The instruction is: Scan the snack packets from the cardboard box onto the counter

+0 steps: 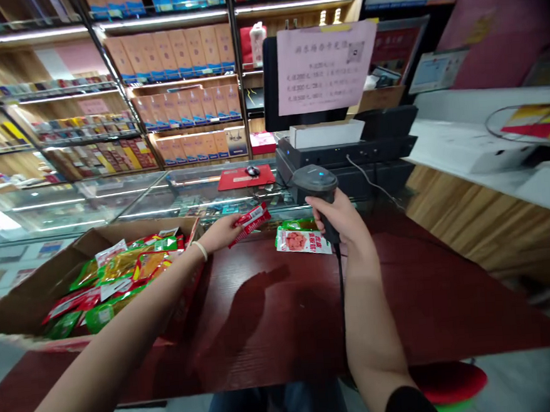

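Note:
My left hand (223, 232) grips a red snack packet (252, 221) by one end, held above the dark red counter. A barcode scanner (318, 184) is in my right hand (344, 217), fingers wrapped round its handle and its head raised. From the handle a black cord (342, 302) hangs down toward me. Beneath the scanner, a white and red snack packet (303, 240) lies on the counter, with a green packet (297, 224) just behind it. Left of my left hand stands an open cardboard box (86, 241) holding many green, red and yellow packets.
Behind the scanner stand a monitor (270, 74) with a pink notice (326, 70) and a black cash drawer (347, 154). A mouse (252, 170) rests on a red mat (228, 180) atop a glass case (138, 206). A red stool (450, 382) is below the counter.

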Demonstrator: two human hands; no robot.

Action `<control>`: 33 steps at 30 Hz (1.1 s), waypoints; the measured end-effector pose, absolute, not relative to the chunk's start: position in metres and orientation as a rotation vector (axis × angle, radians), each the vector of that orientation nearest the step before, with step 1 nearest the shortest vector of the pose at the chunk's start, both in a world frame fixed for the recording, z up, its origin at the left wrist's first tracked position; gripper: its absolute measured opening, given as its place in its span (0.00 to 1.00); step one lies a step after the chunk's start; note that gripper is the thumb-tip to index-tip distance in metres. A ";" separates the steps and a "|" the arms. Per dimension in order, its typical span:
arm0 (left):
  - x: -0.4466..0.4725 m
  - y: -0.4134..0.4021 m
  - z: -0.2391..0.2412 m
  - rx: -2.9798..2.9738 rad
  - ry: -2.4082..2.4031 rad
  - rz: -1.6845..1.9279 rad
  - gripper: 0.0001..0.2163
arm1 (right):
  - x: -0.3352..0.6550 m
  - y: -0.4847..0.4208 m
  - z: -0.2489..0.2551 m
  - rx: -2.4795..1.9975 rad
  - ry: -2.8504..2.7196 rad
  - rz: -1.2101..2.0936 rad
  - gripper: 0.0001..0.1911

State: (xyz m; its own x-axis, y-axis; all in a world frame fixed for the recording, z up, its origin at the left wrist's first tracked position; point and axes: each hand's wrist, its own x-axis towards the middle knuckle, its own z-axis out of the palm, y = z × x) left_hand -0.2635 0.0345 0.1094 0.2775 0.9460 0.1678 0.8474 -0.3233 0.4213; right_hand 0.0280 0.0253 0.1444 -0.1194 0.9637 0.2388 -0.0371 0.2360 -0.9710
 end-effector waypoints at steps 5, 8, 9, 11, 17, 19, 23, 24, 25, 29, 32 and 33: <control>-0.191 0.069 0.073 2.539 1.579 0.410 0.18 | 0.064 0.033 0.139 -0.968 -1.264 1.079 0.19; -0.151 0.079 0.042 2.646 1.451 0.369 0.18 | 0.074 0.032 0.139 -0.951 -1.232 1.079 0.19; -0.140 0.081 0.032 2.672 1.394 0.362 0.19 | 0.076 0.031 0.139 -0.942 -1.226 1.076 0.19; -0.122 0.082 0.012 2.695 1.310 0.344 0.19 | 0.081 0.030 0.138 -0.926 -1.219 1.061 0.18; -0.101 0.084 -0.024 2.668 1.168 0.335 0.27 | 0.086 0.026 0.139 -0.883 -1.217 1.035 0.18; -0.102 0.084 -0.023 2.618 1.134 0.394 0.27 | 0.084 0.024 0.141 -0.881 -1.224 1.040 0.18; -0.116 0.081 -0.001 2.476 1.142 0.615 0.23 | 0.076 0.020 0.148 -0.895 -1.253 1.079 0.18; -0.122 0.079 0.010 2.448 1.160 0.661 0.21 | 0.074 0.018 0.150 -0.898 -1.262 1.091 0.18; -0.129 0.076 0.021 2.427 1.188 0.695 0.19 | 0.072 0.017 0.151 -0.900 -1.269 1.104 0.18; -0.165 0.057 0.077 2.366 1.362 0.777 0.14 | 0.055 0.010 0.159 -0.883 -1.283 1.183 0.16; -0.202 0.034 0.119 2.325 1.452 0.934 0.14 | 0.034 0.002 0.164 -0.836 -1.300 1.263 0.14; -0.217 0.025 0.130 2.315 1.472 0.981 0.14 | 0.025 -0.001 0.165 -0.815 -1.310 1.301 0.14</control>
